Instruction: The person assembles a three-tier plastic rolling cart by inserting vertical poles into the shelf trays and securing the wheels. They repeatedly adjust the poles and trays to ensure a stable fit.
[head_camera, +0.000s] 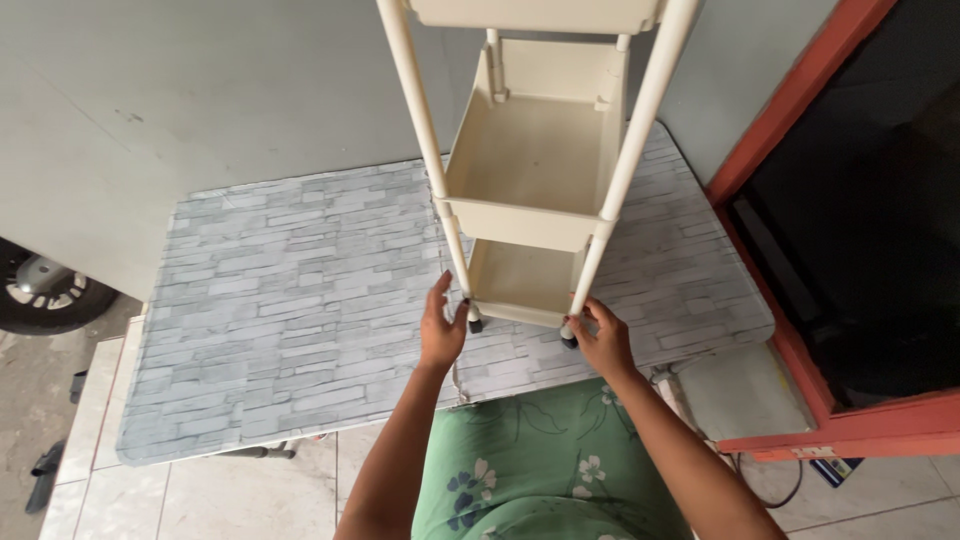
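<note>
Item: cream plastic tiered cart on small castors, which I see standing on the stone-patterned table. Two trays visible inside (both empty). My left hand and right hand grasp its front legs near the bottom.

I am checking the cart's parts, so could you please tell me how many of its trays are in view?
3. The bottom tray sits between the left hand and right hand, the middle tray above it, and the top tray is cut off by the frame edge; more may be hidden above.
</note>
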